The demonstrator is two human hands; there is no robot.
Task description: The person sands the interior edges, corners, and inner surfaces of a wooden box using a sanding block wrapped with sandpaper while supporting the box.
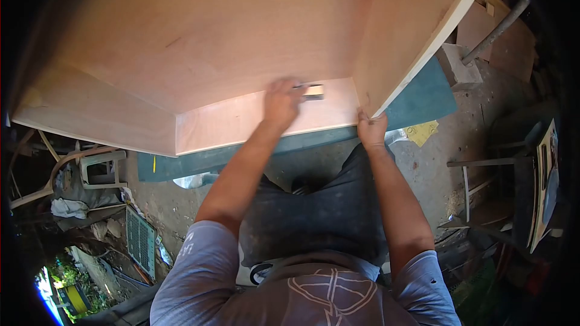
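Observation:
A large box-like wooden cabinet (254,30), its inside facing me, fills the upper part of the head view. My left hand (283,104), blurred by motion, is closed on a small sanding block (313,92) with a pale top and dark edges. The block rests on the narrow inner side panel (226,122) nearest me. At the near right corner my right hand (371,128) grips the cabinet's edge, fingers curled around the rim. Part of the block is hidden under the left fingers.
Beneath the cabinet lies a blue-green board (423,99), with a yellow pencil-like stick (154,164) at its left. A yellow paper piece (421,133) sits right. A metal pipe (498,30) stands in a block. A plastic stool (103,169) and clutter lie left.

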